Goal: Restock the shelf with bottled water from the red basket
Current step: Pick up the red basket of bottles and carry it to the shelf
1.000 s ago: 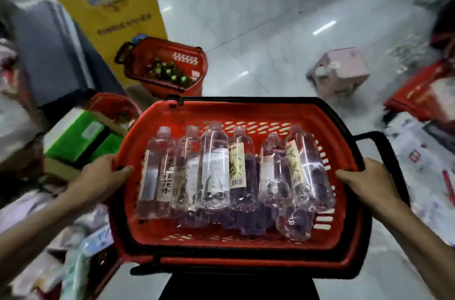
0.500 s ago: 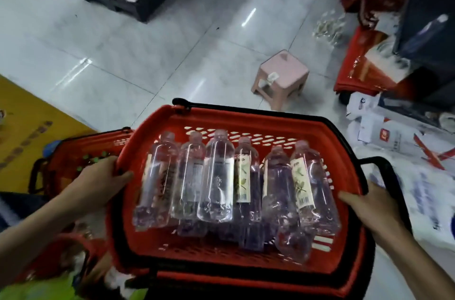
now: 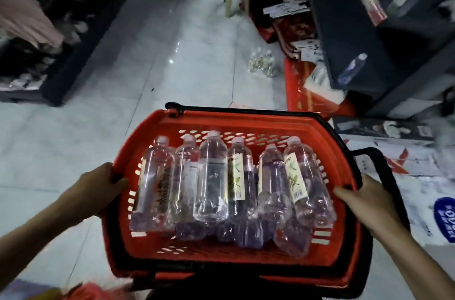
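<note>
The left hand (image 3: 98, 189) grips the left rim of the red basket (image 3: 246, 122), the right hand (image 3: 364, 203) its right rim; the water bottles (image 3: 213, 176) lie side by side inside, caps pointing away from the person; the shelf (image 3: 344, 29) stands ahead to the right, well apart, so the right hand is nearer it.

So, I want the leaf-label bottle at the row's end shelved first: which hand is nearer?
Right. The right hand grips the red basket rim just beside that leaf-label bottle; the left hand grips the opposite rim, across the whole row.
</note>
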The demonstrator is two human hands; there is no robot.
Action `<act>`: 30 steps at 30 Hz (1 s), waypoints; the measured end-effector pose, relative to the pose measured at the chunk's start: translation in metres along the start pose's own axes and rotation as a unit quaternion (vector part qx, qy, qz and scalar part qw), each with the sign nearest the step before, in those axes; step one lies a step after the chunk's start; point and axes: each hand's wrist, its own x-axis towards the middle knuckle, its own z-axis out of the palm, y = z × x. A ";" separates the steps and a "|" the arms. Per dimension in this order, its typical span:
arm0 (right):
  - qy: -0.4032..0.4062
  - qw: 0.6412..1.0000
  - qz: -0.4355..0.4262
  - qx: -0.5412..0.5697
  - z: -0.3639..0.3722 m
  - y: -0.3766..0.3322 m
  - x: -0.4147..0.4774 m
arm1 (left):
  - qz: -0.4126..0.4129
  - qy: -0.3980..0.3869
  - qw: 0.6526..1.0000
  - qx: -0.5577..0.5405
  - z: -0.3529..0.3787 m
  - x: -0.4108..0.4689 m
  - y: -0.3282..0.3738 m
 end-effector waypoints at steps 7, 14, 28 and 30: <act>0.048 0.998 0.012 0.025 0.021 -0.104 0.103 | 0.051 0.003 0.996 0.070 -0.056 0.227 0.014; 0.056 0.998 0.018 0.025 0.057 -0.214 0.274 | 0.038 0.030 0.995 0.085 -0.145 0.326 0.151; 0.098 0.989 0.110 0.001 0.113 -0.424 0.459 | 0.125 -0.039 0.981 0.145 -0.287 0.633 0.265; 0.113 0.984 0.137 0.015 0.133 -0.451 0.468 | 0.166 -0.044 0.972 0.162 -0.313 0.688 0.288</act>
